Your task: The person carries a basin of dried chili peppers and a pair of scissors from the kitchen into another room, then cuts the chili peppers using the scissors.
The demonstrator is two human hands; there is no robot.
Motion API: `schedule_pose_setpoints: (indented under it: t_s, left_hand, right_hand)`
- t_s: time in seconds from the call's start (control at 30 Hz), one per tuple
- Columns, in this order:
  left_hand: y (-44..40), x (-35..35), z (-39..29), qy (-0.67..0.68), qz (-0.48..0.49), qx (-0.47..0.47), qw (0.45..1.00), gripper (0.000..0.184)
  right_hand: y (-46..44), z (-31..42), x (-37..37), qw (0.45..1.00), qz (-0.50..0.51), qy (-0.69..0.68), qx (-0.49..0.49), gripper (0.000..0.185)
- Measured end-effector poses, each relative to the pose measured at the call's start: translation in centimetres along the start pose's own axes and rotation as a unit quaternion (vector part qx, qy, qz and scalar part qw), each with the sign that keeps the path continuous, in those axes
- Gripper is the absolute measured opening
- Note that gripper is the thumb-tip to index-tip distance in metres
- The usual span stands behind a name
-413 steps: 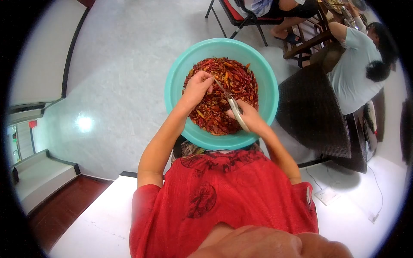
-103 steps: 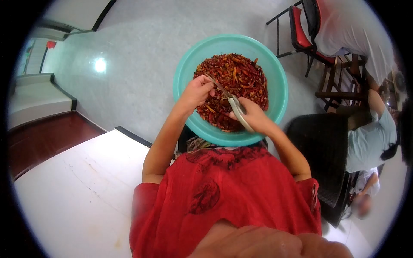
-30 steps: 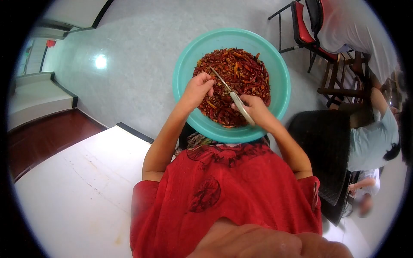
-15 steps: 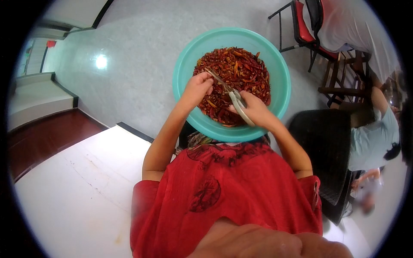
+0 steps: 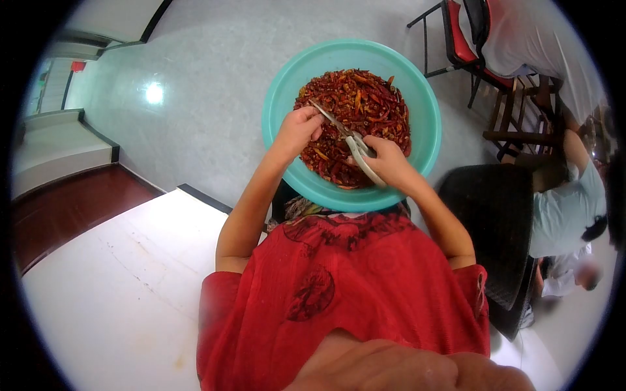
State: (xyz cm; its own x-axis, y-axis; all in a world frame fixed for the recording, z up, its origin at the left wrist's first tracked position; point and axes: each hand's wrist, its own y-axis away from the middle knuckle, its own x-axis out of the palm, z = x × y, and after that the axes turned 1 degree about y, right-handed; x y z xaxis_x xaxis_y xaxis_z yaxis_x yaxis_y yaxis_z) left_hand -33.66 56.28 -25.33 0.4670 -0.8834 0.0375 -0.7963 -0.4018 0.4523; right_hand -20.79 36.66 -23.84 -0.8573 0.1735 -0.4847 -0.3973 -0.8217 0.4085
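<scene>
A wide turquoise basin (image 5: 427,137) rests on my lap, holding a heap of dried red chilies (image 5: 375,107), some orange, many in small pieces. My right hand (image 5: 388,163) is wrapped round the pale handles of a pair of scissors (image 5: 355,146) above the chilies. The blades point up and left, their tips beside the fingertips of my left hand (image 5: 301,127). My left fingers are pinched together over the left part of the heap; what they hold, if anything, is too small to make out.
A red and black chair (image 5: 460,39) with a seated person (image 5: 535,45) stands at the upper right. Below it are a wooden stool (image 5: 521,137), a dark woven chair (image 5: 486,228) and a person in light blue (image 5: 567,215). Another person (image 5: 567,274) is behind. A white surface (image 5: 124,260) lies at lower left.
Compared with half a second ago, my hands hold nearly the same pose. Over the last second the scissors' handles have spread apart. The far person at lower right has shifted to the right.
</scene>
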Motion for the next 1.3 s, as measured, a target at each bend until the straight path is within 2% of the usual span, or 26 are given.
schedule_pose_setpoints:
  t_s: [0.03,0.13,0.27,0.33,0.43,0.57,0.67,0.73,0.83,0.9,1.0,1.03,1.07,1.1,1.17,1.2,1.27,1.3]
  left_hand:
    - [-0.1,-0.1,0.5,-0.015,-0.009,0.009,1.000,0.017]
    - [-0.1,0.2,0.8,-0.029,-0.038,0.027,0.998,0.019]
    - [-0.2,0.3,1.1,-0.028,-0.062,0.037,0.997,0.021]
    - [-0.3,0.2,1.2,-0.032,-0.060,0.033,0.997,0.021]
    - [-0.3,0.2,1.0,-0.032,-0.062,0.030,0.997,0.021]
    - [-0.2,0.3,0.5,-0.020,-0.057,0.020,0.998,0.021]
    - [-0.1,0.4,0.6,-0.018,-0.055,0.029,0.998,0.021]
    - [0.0,0.5,0.7,-0.014,-0.048,0.023,0.998,0.020]
    - [0.0,0.4,0.9,-0.027,-0.040,0.015,0.999,0.018]
    - [-0.1,0.5,1.3,-0.042,-0.040,0.012,0.998,0.018]
    - [-0.2,0.9,2.0,-0.084,-0.081,0.048,0.992,0.019]
    - [-0.2,1.2,2.1,-0.101,-0.144,0.099,0.979,0.019]
    - [0.1,1.6,2.0,-0.118,-0.205,0.148,0.960,0.019]
    - [0.6,1.5,1.8,-0.119,-0.208,0.141,0.961,0.019]
    - [1.3,1.1,1.1,-0.221,-0.158,0.112,0.956,0.020]
    - [1.4,1.4,1.4,-0.223,-0.160,0.107,0.956,0.020]
    - [1.3,1.6,1.9,-0.440,-0.032,0.062,0.895,0.022]
    - [1.5,1.7,2.1,-0.442,-0.032,0.062,0.894,0.022]
  right_hand:
    - [0.1,0.0,0.1,1.000,-0.016,-0.018,-0.014,0.046]
    - [0.2,0.3,-0.3,1.000,0.010,-0.015,0.024,0.050]
    - [0.1,-0.1,-0.3,1.000,0.005,-0.004,0.029,0.046]
    - [0.1,0.0,-0.5,0.997,0.025,-0.032,0.063,0.053]
    - [0.2,0.0,-0.6,0.999,-0.001,0.021,0.037,0.063]
    - [0.2,0.0,-0.4,0.999,0.009,0.012,0.036,0.071]
    - [0.1,-0.4,-0.2,0.999,0.033,0.021,0.011,0.065]
    - [-0.2,-2.3,0.8,0.999,-0.014,-0.006,-0.048,0.042]
    - [0.1,-0.9,-0.2,0.998,0.040,-0.024,-0.036,0.038]
    - [-0.1,-1.4,-0.1,0.998,0.033,-0.030,-0.038,0.039]
    - [-0.7,-2.5,0.0,0.999,0.003,-0.025,-0.023,0.040]
    - [-1.0,-2.8,0.0,1.000,-0.020,-0.014,-0.004,0.040]
    - [-1.1,-2.6,-0.4,0.999,-0.013,-0.026,0.022,0.049]
    - [-1.4,-3.2,-0.5,0.999,-0.030,-0.023,0.009,0.050]
    - [-1.8,-3.4,-0.8,0.995,-0.025,-0.092,0.029,0.052]
    - [-1.6,-3.6,-1.0,0.995,-0.021,-0.096,0.029,0.052]
    - [-1.6,-3.4,-1.2,0.993,-0.031,-0.114,0.017,0.054]
    - [-1.5,-3.1,-1.2,0.993,-0.032,-0.115,0.017,0.054]
